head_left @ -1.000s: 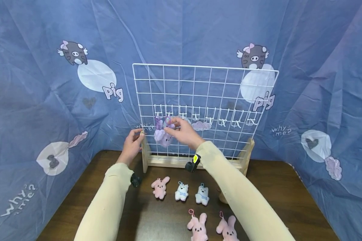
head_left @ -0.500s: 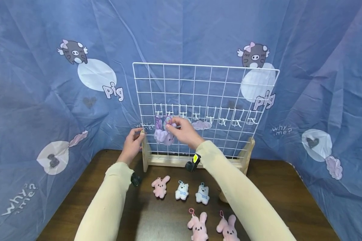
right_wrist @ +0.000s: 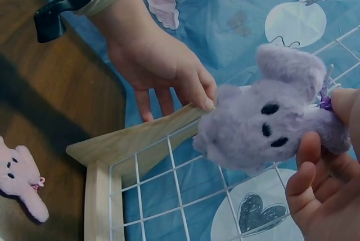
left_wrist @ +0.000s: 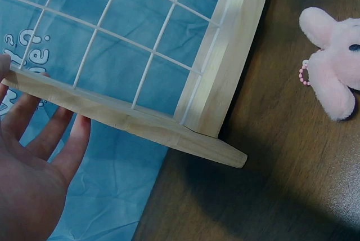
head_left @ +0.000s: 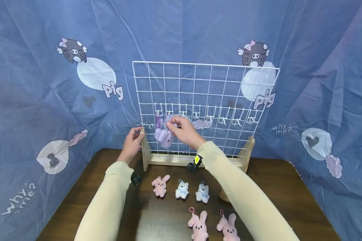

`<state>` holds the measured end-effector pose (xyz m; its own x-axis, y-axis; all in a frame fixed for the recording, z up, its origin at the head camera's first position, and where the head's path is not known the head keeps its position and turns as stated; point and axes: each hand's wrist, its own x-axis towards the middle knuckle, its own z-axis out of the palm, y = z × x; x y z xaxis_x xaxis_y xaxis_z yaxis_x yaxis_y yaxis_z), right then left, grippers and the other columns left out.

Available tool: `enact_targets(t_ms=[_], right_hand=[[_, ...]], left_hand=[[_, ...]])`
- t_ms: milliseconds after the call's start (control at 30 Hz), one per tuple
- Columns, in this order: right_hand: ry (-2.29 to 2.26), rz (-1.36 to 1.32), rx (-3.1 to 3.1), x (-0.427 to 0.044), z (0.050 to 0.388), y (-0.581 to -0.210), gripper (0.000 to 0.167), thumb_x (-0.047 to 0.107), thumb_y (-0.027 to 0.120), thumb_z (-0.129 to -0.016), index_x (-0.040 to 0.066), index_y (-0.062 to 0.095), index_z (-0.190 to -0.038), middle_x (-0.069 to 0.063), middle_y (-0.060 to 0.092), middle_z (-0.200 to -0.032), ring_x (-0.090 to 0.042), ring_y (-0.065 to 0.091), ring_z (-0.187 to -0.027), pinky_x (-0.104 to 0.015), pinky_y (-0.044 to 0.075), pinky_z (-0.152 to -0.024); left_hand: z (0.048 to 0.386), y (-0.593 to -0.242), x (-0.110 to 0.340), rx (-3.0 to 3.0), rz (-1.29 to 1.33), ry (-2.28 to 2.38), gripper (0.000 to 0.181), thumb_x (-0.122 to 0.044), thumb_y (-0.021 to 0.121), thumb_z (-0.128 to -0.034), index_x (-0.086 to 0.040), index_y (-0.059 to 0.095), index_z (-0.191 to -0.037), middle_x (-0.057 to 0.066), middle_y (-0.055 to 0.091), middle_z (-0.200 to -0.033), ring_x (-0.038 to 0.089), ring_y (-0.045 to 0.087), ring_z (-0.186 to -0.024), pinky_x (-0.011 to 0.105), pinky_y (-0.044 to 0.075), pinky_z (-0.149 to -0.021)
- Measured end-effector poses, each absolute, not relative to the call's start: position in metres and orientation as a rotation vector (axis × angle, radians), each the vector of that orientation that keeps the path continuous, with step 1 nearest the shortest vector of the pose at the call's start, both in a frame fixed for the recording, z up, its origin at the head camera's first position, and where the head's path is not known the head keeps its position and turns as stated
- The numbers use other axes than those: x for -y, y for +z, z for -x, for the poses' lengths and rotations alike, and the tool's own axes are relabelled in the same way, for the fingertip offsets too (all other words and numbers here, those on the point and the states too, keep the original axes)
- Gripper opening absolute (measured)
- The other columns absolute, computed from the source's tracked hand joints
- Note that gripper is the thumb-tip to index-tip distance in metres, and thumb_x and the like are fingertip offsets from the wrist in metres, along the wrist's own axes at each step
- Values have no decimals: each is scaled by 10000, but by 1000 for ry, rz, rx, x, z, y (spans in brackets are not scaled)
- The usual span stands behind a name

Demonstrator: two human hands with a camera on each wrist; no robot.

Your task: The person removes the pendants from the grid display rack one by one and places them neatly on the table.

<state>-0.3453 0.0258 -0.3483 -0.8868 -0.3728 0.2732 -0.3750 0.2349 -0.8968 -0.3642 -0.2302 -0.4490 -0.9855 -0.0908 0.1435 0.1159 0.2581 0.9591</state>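
My right hand (head_left: 185, 132) pinches a purple plush rabbit keychain (head_left: 166, 139) near its ears and purple loop, in front of the white wire grid (head_left: 195, 64). Close up in the right wrist view, the plush rabbit (right_wrist: 247, 123) faces the camera, with the thumb and fingers at its ear end. Just left of it, another purple plush keychain (head_left: 158, 134) hangs by a hook, partly covered. My left hand (head_left: 131, 144) holds the wooden side post (left_wrist: 129, 120) of the grid's stand, fingers behind the wood. Whether the held loop touches a hook is hard to tell.
A row of white hooks (head_left: 222, 121) runs across the grid. On the brown table (head_left: 157, 221) lie pink plush rabbits (head_left: 160, 186) and two white plush bears (head_left: 182, 190). A brown item (head_left: 224, 195) is partly hidden by the right sleeve. Blue printed cloth (head_left: 181, 30) hangs behind.
The purple plush rabbit has shifted slightly right and up, then back left and down, in the right hand's pinch. The left hand stays on the post.
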Motion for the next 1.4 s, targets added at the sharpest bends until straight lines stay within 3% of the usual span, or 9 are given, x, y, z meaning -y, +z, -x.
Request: enact_targets(t_ms=[133, 333, 500, 600, 1000, 1400], right_hand=[[1813, -722, 2460, -26, 342, -345, 154, 168, 624, -1073, 31, 687, -1045, -73, 675, -988, -169, 618, -797, -296, 584, -738], [1850, -696, 2422, -26, 336, -341, 157, 159, 638, -1066, 13, 689, -1037, -111, 691, -1044, -172, 630, -792, -457, 616, -811], [1857, -690, 2375, -29, 335, -340, 167, 158, 649, -1059, 4, 696, -1016, -138, 699, -1082, -150, 632, -746, -271, 588, -669], [1882, -671, 2360, -32, 333, -340, 160, 152, 655, -1055, 3, 699, -1019, -131, 690, -1055, -134, 609, -700, -232, 559, -615], [1921, -675, 2335, -40, 325, -337, 176, 168, 660, -1052, 14, 692, -974, -104, 662, -985, -119, 572, -653, -212, 529, -583], [1899, -719, 2339, -45, 319, -341, 182, 175, 660, -1052, 26, 687, -951, -84, 654, -930, -157, 599, -658, -244, 562, -601]], left_hand=[[365, -447, 230, 2350, 29, -1816, 463, -306, 506, -1124, -117, 450, -1543, 199, 562, -1514, 339, 518, -1377, 505, 522, -980], [364, -446, 229, 2336, 32, -1814, 438, -280, 517, -1122, -101, 468, -1519, 196, 590, -1487, 330, 546, -1334, 419, 531, -893], [364, -446, 230, 2350, 28, -1815, 461, -303, 500, -1127, -106, 448, -1541, 193, 567, -1513, 337, 513, -1386, 507, 519, -984], [364, -446, 230, 2352, 25, -1816, 464, -298, 499, -1128, -107, 444, -1547, 193, 564, -1517, 339, 506, -1396, 536, 509, -1008], [363, -447, 229, 2363, 35, -1799, 460, -312, 496, -1129, -117, 444, -1543, 186, 565, -1517, 349, 500, -1409, 577, 502, -1030], [363, -447, 229, 2354, 30, -1800, 453, -308, 504, -1126, -113, 455, -1533, 192, 573, -1505, 347, 514, -1385, 542, 514, -999]])
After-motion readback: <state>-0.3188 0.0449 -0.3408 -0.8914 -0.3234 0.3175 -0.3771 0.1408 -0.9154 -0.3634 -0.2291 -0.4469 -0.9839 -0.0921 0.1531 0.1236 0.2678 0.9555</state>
